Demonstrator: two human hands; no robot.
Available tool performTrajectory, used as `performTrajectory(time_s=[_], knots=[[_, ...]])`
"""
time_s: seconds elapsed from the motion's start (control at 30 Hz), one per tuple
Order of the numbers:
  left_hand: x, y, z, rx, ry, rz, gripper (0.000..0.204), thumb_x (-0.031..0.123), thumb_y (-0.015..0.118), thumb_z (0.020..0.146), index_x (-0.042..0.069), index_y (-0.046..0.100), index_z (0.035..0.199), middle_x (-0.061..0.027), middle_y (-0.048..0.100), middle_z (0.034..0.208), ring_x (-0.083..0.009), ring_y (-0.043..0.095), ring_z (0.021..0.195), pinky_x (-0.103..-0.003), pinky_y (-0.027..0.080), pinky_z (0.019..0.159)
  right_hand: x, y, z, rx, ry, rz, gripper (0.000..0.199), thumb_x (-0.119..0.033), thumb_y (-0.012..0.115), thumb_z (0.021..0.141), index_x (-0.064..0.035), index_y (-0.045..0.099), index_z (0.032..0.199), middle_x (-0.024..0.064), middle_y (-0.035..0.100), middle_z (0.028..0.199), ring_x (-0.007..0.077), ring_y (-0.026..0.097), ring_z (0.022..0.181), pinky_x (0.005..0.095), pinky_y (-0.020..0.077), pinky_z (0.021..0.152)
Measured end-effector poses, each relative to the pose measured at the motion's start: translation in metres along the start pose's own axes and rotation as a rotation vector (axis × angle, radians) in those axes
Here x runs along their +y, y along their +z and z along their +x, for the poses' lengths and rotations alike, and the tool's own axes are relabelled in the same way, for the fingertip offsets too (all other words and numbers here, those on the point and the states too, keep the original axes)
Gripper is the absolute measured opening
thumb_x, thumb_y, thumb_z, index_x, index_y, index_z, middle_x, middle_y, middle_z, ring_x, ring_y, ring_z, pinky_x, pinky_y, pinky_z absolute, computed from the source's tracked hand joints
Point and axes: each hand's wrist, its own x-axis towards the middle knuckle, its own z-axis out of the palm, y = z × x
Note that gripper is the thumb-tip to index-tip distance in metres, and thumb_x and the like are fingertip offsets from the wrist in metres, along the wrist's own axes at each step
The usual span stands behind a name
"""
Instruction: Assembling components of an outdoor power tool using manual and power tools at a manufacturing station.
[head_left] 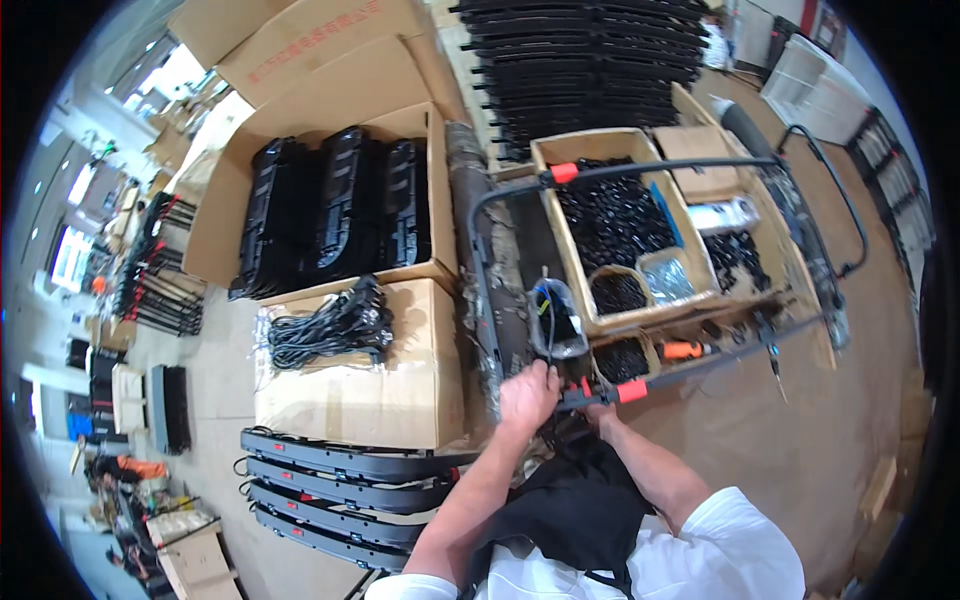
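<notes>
A dark grey tubular frame (pixel 625 165) with red clips lies across the bench in front of me, its near bar close to my body. My left hand (pixel 530 395) is closed at the near left corner of this frame, its fingers curled together. What it grips is too small to make out; a thin dark cable runs close to the fingertips. My right hand (pixel 600 412) is at the near bar, beside a red clip (pixel 632 391), with its fingers mostly hidden behind the bar. Just beyond my left hand stands a small lined bin (pixel 570 349) with dark contents.
Beyond the near bar, a wooden tray (pixel 595 322) holds many small black parts. An orange-handled tool (pixel 684 350) lies near it. At left are a carton (pixel 440 190) of black mouldings, a cable bundle (pixel 330 330) on a closed box (pixel 350 400), and stacked grey bars (pixel 350 463).
</notes>
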Motion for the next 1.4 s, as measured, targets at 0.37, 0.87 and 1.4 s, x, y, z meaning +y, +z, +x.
performTrajectory(time_s=[0.37,0.87,1.4], knots=[[-0.066,-0.146,0.186,0.579,-0.037,-0.085,0.026,0.018,0.072,0.097,0.002,0.069,0.118,-0.0195,0.071,0.111,-0.0387,0.069,0.097,-0.047,0.056,0.086,-0.004,-0.110,-0.035,-0.216,-0.199,-0.461,0.006,-0.014,0.074,0.094,-0.0102,0.069,0.092,0.0002,0.067,0.081,0.0151,0.062,0.073,0.0348,0.0509,0.063],[-0.209,-0.229,0.293,0.442,-0.463,0.868,0.028,0.035,0.066,0.101,0.008,0.064,0.108,-0.0120,0.070,0.115,-0.0337,0.074,0.099,-0.046,0.058,0.085,-0.311,-0.134,-0.241,-0.335,-0.233,-0.858,0.028,-0.015,0.071,0.097,0.0007,0.074,0.120,0.0044,0.076,0.089,0.0097,0.068,0.078,0.0275,0.0544,0.069],[0.026,-0.046,0.007,0.633,-0.549,-1.308,0.038,0.029,0.058,0.110,0.000,0.057,0.135,-0.0096,0.064,0.123,-0.0174,0.060,0.109,-0.033,0.051,0.095,-0.290,0.142,-0.211,-0.548,-0.747,-0.957,0.072,-0.054,0.056,0.107,0.0085,0.052,0.142,0.0233,0.073,0.109,0.0315,0.072,0.101,0.0411,0.0552,0.092]])
